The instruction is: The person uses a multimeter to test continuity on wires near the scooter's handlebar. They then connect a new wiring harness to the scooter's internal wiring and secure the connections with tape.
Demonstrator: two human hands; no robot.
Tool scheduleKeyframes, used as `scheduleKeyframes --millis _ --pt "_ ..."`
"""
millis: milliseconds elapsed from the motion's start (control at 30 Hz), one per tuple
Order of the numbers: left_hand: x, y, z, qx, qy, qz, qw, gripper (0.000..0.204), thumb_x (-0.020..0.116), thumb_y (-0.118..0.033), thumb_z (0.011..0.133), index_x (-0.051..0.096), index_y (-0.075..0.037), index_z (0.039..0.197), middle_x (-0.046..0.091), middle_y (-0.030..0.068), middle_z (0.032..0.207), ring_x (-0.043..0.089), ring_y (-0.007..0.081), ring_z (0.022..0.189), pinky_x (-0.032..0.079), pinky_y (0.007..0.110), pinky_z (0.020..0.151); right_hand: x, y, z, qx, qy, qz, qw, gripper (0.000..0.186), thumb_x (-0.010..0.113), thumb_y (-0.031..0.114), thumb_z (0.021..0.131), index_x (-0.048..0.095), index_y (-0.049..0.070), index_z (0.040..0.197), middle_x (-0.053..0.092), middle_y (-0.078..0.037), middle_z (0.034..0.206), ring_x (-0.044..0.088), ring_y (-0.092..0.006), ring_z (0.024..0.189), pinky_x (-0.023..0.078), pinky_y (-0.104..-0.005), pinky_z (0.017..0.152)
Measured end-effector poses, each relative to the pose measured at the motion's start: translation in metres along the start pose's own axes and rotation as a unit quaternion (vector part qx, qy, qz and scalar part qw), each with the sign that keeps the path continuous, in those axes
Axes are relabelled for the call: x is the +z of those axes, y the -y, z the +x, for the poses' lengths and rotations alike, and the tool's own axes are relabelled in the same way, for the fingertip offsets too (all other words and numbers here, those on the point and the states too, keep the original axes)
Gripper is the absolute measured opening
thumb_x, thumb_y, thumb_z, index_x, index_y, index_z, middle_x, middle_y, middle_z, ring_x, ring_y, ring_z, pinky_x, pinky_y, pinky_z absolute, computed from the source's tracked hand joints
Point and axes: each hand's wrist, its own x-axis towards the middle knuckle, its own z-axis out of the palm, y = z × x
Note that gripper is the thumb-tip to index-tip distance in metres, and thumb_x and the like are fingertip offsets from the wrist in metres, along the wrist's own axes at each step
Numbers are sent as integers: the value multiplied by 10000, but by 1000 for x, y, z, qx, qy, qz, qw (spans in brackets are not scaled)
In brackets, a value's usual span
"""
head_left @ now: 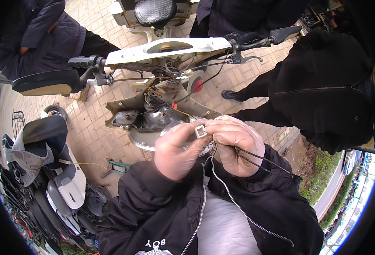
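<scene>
Both my hands wear thin see-through gloves and meet in front of my chest. Between thumb and fingers, my left hand point(174, 151) pinches a small white plastic wire connector point(200, 131), its open end showing. My right hand point(238, 144) is closed right beside it, its fingertips at the connector's edge. Thin black wires point(261, 162) come out from under the right hand's fingers and trail toward my right sleeve. What lies between the right fingertips is hidden. Just beyond my hands is an opened-up electric scooter, with bare wiring point(160, 89) hanging below its white handlebar cover point(168, 46).
A mirror point(47, 82) juts out at the handlebar's left, a brake lever point(252, 59) at its right. People in dark clothes point(323, 89) stand right, left and beyond. Parked scooters point(70, 187) line the left side. A green-handled tool point(118, 166) lies on the paving.
</scene>
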Motion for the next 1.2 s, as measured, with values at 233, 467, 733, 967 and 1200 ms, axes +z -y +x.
scheduleKeyframes --millis 233,467,733,967,1200 --pt "1 -1 -2 6 -7 2 1000 307 735 -4 782 645 7 1076 677 130 971 670 210 844 533 293 744 1 2 2 -3 9 -7 1000 231 695 -25 792 573 -15 988 661 -159 931 681 -328 868 553 -426 777" --pt "-1 -2 1 65 -19 72 995 328 741 7 767 645 2 1081 673 136 956 671 218 828 540 291 741 -11 12 11 -12 63 -74 995 316 732 -21 728 592 24 1007 658 -135 931 678 -316 877 544 -417 776" --pt "-5 -4 1 74 -11 95 993 339 746 0 764 648 23 1088 677 112 955 653 180 828 520 273 741 -19 11 20 -36 106 -44 993 358 743 -19 681 603 14 1009 655 -117 893 660 -281 753 538 -387 679" --pt "-7 -4 1 84 -5 86 993 335 735 1 777 644 35 1098 675 109 973 647 164 847 515 265 770 -19 8 22 -78 110 -8 991 350 744 -10 688 599 10 1006 644 -119 905 655 -285 751 545 -397 671" --pt "-12 -1 1 129 3 95 987 356 754 -43 774 640 39 1101 675 157 1036 660 267 938 513 339 843 -24 1 26 -3 64 94 994 370 756 -43 740 572 27 1053 645 -121 899 665 -286 729 551 -353 640"
